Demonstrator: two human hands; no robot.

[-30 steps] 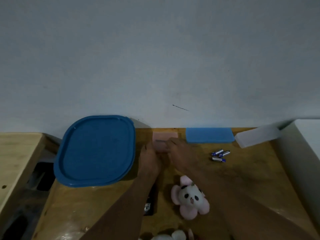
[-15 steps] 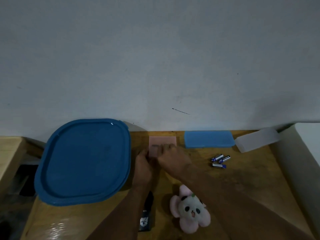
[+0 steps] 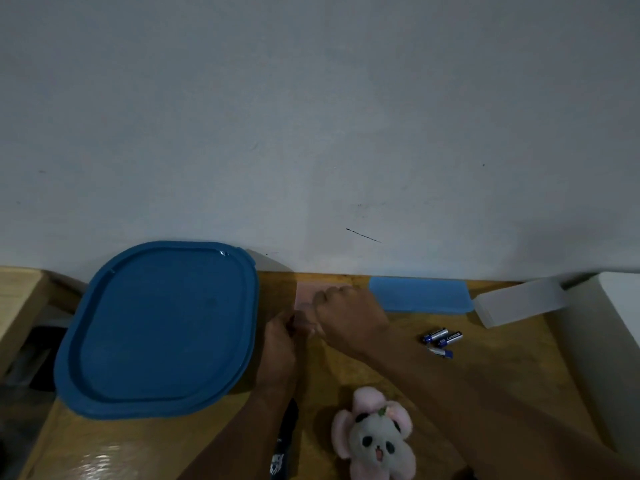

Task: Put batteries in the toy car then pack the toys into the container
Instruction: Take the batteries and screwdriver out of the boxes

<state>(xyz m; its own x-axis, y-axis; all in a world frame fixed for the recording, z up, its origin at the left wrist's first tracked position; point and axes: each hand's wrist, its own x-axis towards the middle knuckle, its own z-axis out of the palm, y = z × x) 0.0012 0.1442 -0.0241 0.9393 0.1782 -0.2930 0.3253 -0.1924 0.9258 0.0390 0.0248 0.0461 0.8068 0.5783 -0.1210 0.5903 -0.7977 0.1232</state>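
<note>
Against the wall at the back of the wooden table [image 3: 502, 375] lies a pink box [image 3: 306, 294]. Both hands are on it. My right hand [image 3: 349, 317] has its fingers curled over the box's top and right side. My left hand [image 3: 280, 337] pinches its near left corner. Three blue-and-silver batteries [image 3: 441, 341] lie loose to the right of my right wrist. A pink panda plush [image 3: 375, 438] sits near the front edge. A black object with a white logo [image 3: 285, 441], partly hidden under my left forearm, lies beside the plush; I cannot tell what it is.
A large blue lid [image 3: 159, 327] fills the table's left side. A small blue lid [image 3: 420, 294] and a translucent white box [image 3: 519, 301] lie along the wall at the right. A white block [image 3: 606, 341] borders the right edge. A dark gap [image 3: 41, 341] opens at the left.
Both hands have stayed on the pink box, and the right hand now covers more of it. My view has shifted, so the blue lid and the plush sit differently in frame.
</note>
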